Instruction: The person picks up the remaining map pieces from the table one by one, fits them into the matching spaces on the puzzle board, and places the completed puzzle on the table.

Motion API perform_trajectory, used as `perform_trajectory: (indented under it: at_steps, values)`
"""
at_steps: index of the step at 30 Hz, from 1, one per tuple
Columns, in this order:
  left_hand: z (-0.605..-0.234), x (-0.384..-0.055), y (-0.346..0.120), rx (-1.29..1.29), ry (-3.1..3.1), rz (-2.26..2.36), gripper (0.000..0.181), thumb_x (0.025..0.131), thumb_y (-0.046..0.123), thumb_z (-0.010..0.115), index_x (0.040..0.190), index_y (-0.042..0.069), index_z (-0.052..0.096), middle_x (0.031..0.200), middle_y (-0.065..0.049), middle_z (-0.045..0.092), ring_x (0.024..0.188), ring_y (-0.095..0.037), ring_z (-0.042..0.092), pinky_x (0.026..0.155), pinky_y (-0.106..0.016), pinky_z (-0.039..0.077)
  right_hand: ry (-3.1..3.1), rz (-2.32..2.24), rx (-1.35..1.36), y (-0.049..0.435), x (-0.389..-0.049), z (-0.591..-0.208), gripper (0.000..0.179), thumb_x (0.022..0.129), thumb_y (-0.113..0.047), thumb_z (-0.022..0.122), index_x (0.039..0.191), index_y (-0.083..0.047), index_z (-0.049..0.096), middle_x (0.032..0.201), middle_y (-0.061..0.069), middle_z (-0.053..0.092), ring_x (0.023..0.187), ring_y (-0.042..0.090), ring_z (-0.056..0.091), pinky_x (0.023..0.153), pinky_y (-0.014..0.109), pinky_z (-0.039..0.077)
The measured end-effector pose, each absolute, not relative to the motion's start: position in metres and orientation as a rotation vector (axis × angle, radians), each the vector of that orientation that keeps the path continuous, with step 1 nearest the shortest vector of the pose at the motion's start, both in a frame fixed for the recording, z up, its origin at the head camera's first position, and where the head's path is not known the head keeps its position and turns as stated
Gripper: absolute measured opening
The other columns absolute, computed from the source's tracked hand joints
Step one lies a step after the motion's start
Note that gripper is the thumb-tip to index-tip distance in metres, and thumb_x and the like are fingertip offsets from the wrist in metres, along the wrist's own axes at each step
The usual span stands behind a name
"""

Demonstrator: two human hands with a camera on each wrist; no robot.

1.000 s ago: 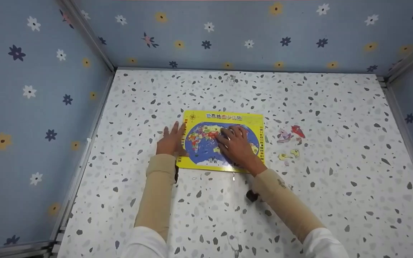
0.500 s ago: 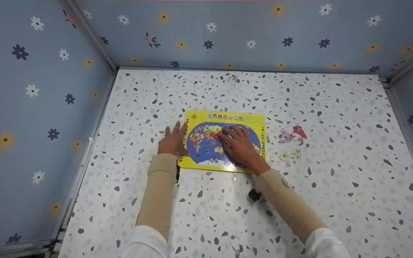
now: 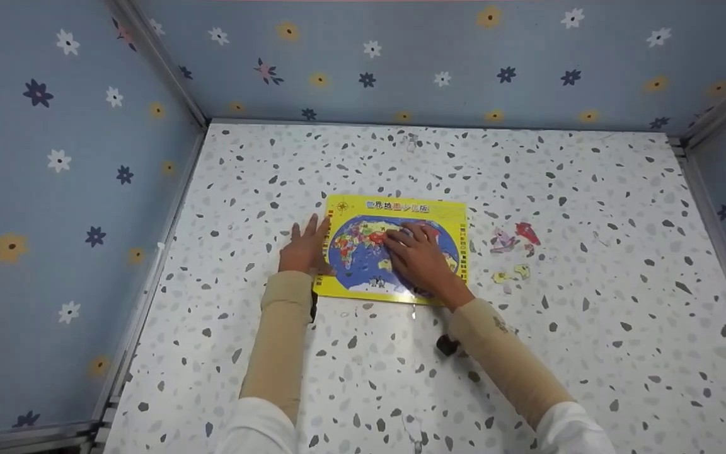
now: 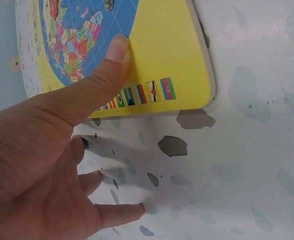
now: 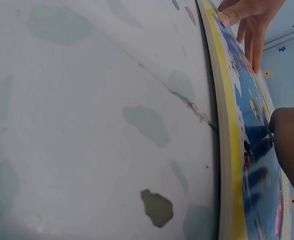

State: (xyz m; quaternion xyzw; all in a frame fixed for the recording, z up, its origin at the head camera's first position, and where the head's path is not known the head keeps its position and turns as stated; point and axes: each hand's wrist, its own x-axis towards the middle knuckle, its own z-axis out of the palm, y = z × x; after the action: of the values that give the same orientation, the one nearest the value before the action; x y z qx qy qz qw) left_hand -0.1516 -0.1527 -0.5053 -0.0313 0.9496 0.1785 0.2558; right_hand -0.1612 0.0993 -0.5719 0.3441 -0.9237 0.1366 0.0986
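A yellow world map puzzle board (image 3: 394, 292) lies flat on the table, its blue oval filled with coloured map pieces. My left hand (image 3: 302, 248) holds the board's left edge steady. In the left wrist view its thumb (image 4: 118, 50) presses on the board near a row of small flags, while the other fingers are spread on the tabletop. My right hand (image 3: 423, 258) lies over the right half of the map, fingertips touching it near the red piece at the centre. In the right wrist view, only part of that hand (image 5: 290, 145) shows; what lies under its fingers is hidden.
Right of the board lie several loose pieces: a red one (image 3: 527, 232), a pinkish one (image 3: 502, 240) and yellow ones (image 3: 521, 271). The speckled white table (image 3: 590, 347) is bounded by blue flowered panels (image 3: 338, 57) at the back and sides.
The right hand's fingers have drawn closer together and lower on the map, shifting slightly right, so more of the map's centre shows. The left hand stays at the board's left edge.
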Motion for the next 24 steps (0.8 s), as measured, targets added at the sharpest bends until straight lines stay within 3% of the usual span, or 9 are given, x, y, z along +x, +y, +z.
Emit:
perform_trajectory:
  at_steps: [15,24]
  values:
    - [-0.504,-0.149,-0.152,-0.078,2.603,0.498,0.108,0.074,0.023,0.083,0.155,0.023,0.012,0.163,-0.006,0.004,0.147,-0.042,0.002,0.105,-0.068,0.029,-2.781,0.376,1.001,0.093,-0.158,-0.571,0.040,0.098,-0.030,0.051,0.136,-0.018,0.056,0.135,0.000,0.057,0.132,0.027,0.043,0.112,0.052,0.028]
    - [-0.506,-0.150,-0.151,-0.098,2.592,0.472,0.109,0.074,0.025,0.083,0.155,0.025,0.011,0.163,-0.004,0.002,0.147,-0.040,0.001,0.106,-0.068,0.027,-2.753,0.483,0.979,0.086,-0.155,-0.569,0.040,0.097,-0.028,0.054,0.135,-0.015,0.056,0.139,0.007,0.053,0.133,0.032,0.042,0.112,0.055,0.028]
